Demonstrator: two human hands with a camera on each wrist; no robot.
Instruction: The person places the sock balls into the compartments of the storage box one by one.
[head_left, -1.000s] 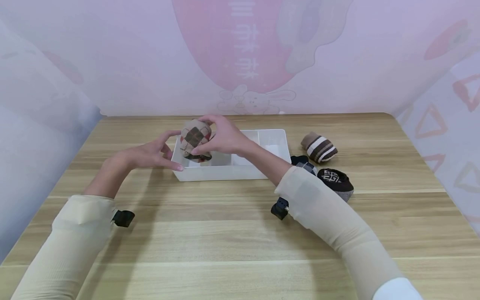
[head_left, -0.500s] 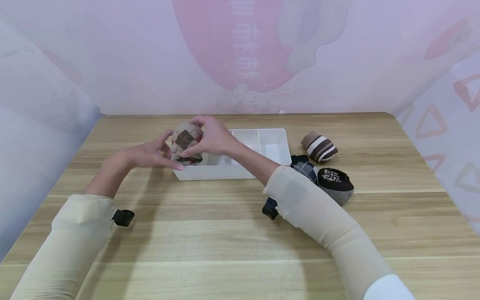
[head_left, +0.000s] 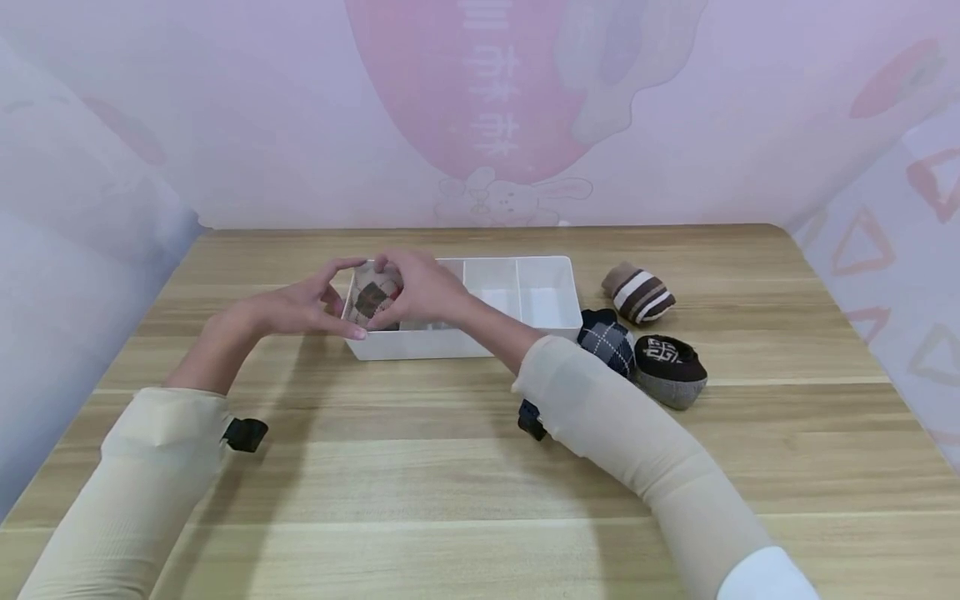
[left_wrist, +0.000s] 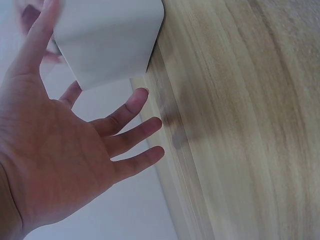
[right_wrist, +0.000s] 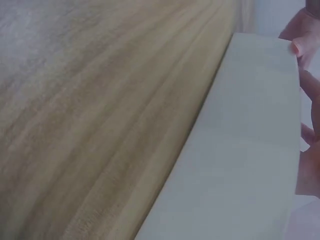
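My right hand (head_left: 416, 287) grips a rolled beige argyle sock ball (head_left: 372, 296) and holds it low in the leftmost compartment of a white divided tray (head_left: 517, 337). At the tray's left end, my left hand (head_left: 303, 304) is spread open, its fingertips touching the tray's corner (left_wrist: 107, 45). The left wrist view shows that palm with straight fingers (left_wrist: 125, 135) beside the white wall. Only the tray's outer wall (right_wrist: 250, 150) and the wood show in the right wrist view.
Three more sock balls lie right of the tray: a brown-and-white striped one (head_left: 639, 294), a dark argyle one (head_left: 607, 340) and a brown patterned one (head_left: 670, 367). The wooden table (head_left: 450, 467) ends at pale printed walls behind and on both sides.
My right hand has carried the argyle sock ball left and down, from above the tray's rim into its leftmost compartment. The left hand has stayed at the tray's corner.
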